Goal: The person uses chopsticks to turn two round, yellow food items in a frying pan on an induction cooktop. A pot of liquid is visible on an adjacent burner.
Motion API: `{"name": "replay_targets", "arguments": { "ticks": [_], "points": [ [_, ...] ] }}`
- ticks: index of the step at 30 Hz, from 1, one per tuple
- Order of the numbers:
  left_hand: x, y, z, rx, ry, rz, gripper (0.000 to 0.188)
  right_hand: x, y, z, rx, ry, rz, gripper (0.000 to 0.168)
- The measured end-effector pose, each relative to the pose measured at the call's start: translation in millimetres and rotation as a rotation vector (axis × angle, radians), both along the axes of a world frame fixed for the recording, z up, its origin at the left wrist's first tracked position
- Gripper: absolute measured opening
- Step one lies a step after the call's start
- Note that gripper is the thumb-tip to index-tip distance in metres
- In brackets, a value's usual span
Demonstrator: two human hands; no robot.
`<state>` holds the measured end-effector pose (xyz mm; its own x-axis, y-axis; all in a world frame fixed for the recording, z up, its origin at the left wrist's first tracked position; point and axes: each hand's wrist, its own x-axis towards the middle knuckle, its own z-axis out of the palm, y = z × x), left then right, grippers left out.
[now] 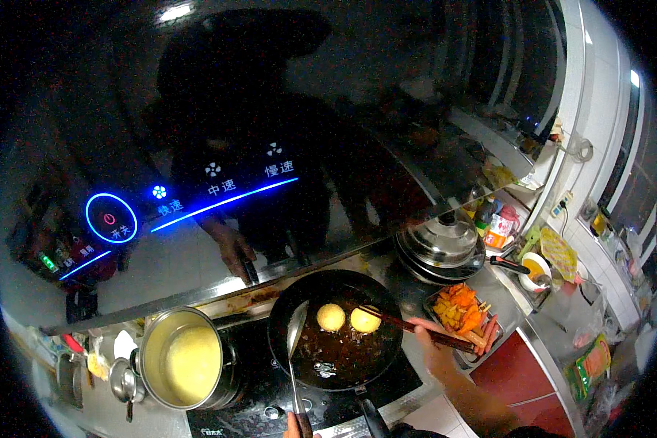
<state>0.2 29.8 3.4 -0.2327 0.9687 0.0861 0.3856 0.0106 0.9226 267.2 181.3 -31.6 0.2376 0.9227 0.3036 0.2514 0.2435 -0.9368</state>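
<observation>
A black frying pan [339, 350] with dark oil in it stands on the black glass cooktop [241, 378]. Two round yellow pieces of food [330, 317] lie side by side in its upper half. My right hand [431, 339] holds wooden chopsticks [399, 322] from the right, their tips at the right-hand piece. At the bottom edge, my left hand [300, 427] grips the handle of a metal spatula [294, 339], whose blade rests inside the pan's left side. Only the fingers of this hand show.
A steel pot [148, 356] of pale yellow contents stands left. On the right are a tray of orange fried food [457, 306] and sausages [490, 334], a lidded steel pan [443, 241] and a white bowl [545, 263]. The dark glossy range hood [224, 109] spans the space above.
</observation>
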Motion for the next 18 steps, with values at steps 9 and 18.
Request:
{"name": "replay_targets", "arguments": {
  "ticks": [9, 18],
  "points": [
    [-1.0, -2.1, 6.2, -0.028, 0.003, 0.007, 0.054, -37.4, -0.5, -23.4, 0.023, -0.028, 0.113, 0.021],
    [-3.7, -6.5, 0.3, -0.060, -0.066, 0.020, 0.052, 46.8, -74.0, 26.3, -0.140, -0.171, -0.001, 0.015]
  ]
}}
